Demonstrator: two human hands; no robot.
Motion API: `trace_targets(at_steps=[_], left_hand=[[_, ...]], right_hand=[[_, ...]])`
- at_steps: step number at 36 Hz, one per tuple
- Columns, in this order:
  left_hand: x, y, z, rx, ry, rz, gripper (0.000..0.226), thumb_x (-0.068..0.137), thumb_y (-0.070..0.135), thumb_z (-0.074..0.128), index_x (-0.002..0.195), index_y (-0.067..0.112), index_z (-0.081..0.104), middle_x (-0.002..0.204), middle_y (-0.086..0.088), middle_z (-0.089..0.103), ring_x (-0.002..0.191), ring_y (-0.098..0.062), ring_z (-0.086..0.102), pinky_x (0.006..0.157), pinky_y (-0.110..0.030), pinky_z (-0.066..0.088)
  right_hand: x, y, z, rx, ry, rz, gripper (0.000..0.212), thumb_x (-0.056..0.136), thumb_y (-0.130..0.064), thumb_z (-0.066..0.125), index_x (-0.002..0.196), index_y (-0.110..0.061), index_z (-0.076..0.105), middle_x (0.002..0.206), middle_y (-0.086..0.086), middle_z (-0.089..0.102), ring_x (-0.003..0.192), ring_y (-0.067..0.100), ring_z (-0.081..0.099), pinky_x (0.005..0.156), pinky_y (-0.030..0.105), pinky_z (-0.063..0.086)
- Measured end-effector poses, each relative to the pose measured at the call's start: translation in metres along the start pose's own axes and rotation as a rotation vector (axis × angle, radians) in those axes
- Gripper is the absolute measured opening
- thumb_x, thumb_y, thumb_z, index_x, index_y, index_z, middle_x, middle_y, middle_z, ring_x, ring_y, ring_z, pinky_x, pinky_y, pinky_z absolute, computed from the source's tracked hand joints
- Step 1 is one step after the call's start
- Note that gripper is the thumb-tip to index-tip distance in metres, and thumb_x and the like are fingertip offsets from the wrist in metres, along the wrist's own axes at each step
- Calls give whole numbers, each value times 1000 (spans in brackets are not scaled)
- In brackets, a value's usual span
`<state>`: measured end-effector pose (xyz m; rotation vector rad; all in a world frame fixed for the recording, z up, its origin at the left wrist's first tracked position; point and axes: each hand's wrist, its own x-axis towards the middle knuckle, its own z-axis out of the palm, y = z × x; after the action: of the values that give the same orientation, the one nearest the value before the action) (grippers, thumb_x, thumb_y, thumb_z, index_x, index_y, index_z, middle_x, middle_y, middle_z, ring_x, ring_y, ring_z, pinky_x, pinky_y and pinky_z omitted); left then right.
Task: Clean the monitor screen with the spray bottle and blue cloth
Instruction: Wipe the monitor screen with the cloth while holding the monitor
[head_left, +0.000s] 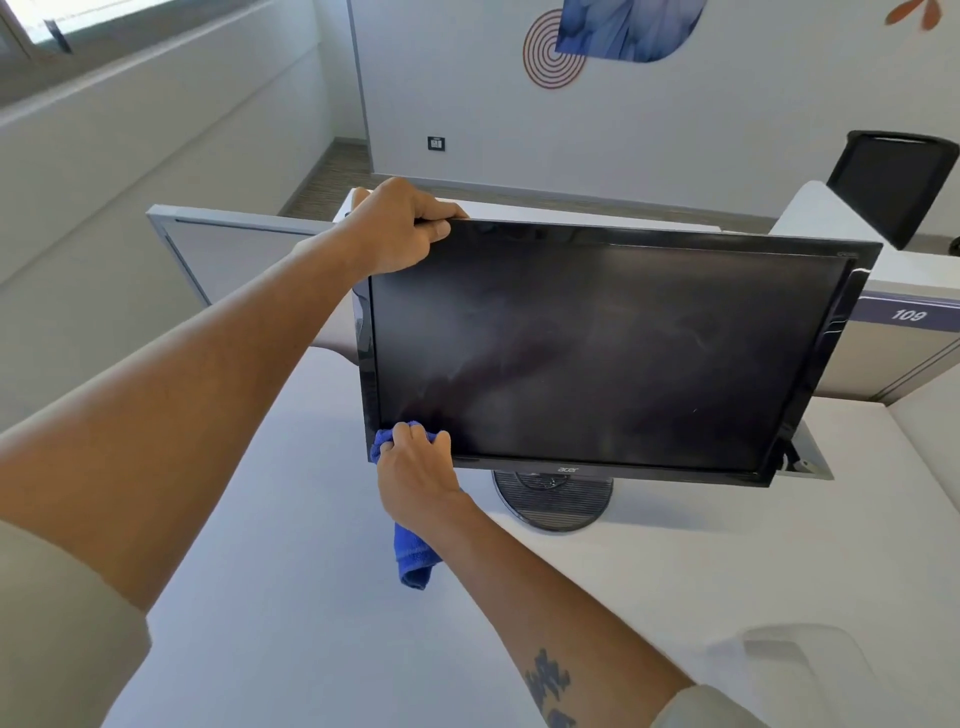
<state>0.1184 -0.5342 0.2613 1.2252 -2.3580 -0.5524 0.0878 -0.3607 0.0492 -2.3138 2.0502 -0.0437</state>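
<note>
A black monitor (597, 353) stands on a round base (553, 501) on the white desk (291, 597); its dark screen shows smears. My left hand (400, 228) grips the monitor's top left corner. My right hand (415, 467) presses a blue cloth (413, 558) against the screen's bottom left corner, with the rest of the cloth hanging below my wrist. No spray bottle can be made out for certain.
A grey partition (234, 249) runs behind the monitor, with a panel marked 109 (909, 314) at the right. A black office chair (893, 182) stands at the far right. A faint translucent shape (795, 660) sits on the desk at the lower right.
</note>
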Motion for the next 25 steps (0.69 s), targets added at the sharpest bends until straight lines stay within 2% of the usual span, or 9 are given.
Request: trace_targets(at_steps=[3, 8, 11, 14, 17, 20, 23, 25], left_hand=[[0, -1, 0, -11, 2, -1, 34, 112, 24, 59, 135, 41, 76, 129, 17, 76, 135, -25, 53, 129, -40, 24], [4, 1, 4, -9, 0, -3, 34, 113, 23, 58, 139, 38, 75, 141, 12, 74, 139, -29, 47, 110, -29, 20], [6, 4, 6, 3, -7, 12, 35, 113, 21, 56, 140, 35, 74, 141, 9, 74, 138, -30, 49, 108, -31, 17], [5, 6, 7, 8, -6, 29, 35, 114, 20, 55, 139, 33, 75, 135, 7, 77, 135, -28, 53, 108, -31, 14], [2, 1, 5, -7, -5, 12, 35, 114, 21, 56, 141, 31, 75, 135, 7, 77, 135, -25, 54, 109, -28, 13], [2, 0, 5, 6, -12, 13, 35, 114, 23, 55, 142, 33, 74, 138, 9, 76, 137, -25, 54, 107, -27, 16], [5, 1, 6, 25, -26, 19, 36, 114, 25, 54, 143, 38, 72, 139, 13, 75, 139, -29, 51, 109, -32, 18], [7, 1, 6, 34, -31, 24, 36, 114, 25, 54, 142, 39, 72, 141, 13, 74, 140, -31, 50, 111, -33, 19]], right_hand=[[0, 3, -3, -55, 7, -45, 25, 103, -14, 53, 121, -10, 69, 122, 9, 58, 112, 26, 54, 95, 46, 46], [0, 10, -8, -104, 31, -137, 22, 102, -15, 53, 118, -13, 69, 122, 7, 56, 110, 26, 52, 92, 44, 42], [-10, 7, 2, -206, -30, -247, 23, 105, -20, 53, 120, -19, 70, 130, 4, 52, 119, 25, 51, 96, 45, 48], [-20, -4, 15, -233, -87, -215, 21, 106, -21, 54, 119, -19, 69, 132, 6, 52, 119, 27, 52, 90, 47, 52], [-25, -13, 22, -181, -106, -209, 21, 105, -18, 54, 120, -16, 69, 131, 10, 53, 118, 29, 54, 84, 43, 53], [-28, -16, 28, -86, -124, -258, 22, 103, -12, 54, 121, -12, 69, 129, 13, 54, 116, 30, 55, 91, 38, 52], [-30, -14, 28, 153, -209, -266, 22, 98, 1, 59, 116, -5, 70, 129, 18, 50, 115, 35, 51, 88, 40, 45], [-32, -11, 29, 329, -253, -215, 18, 95, 8, 62, 109, 0, 69, 128, 18, 48, 116, 37, 50, 91, 42, 48]])
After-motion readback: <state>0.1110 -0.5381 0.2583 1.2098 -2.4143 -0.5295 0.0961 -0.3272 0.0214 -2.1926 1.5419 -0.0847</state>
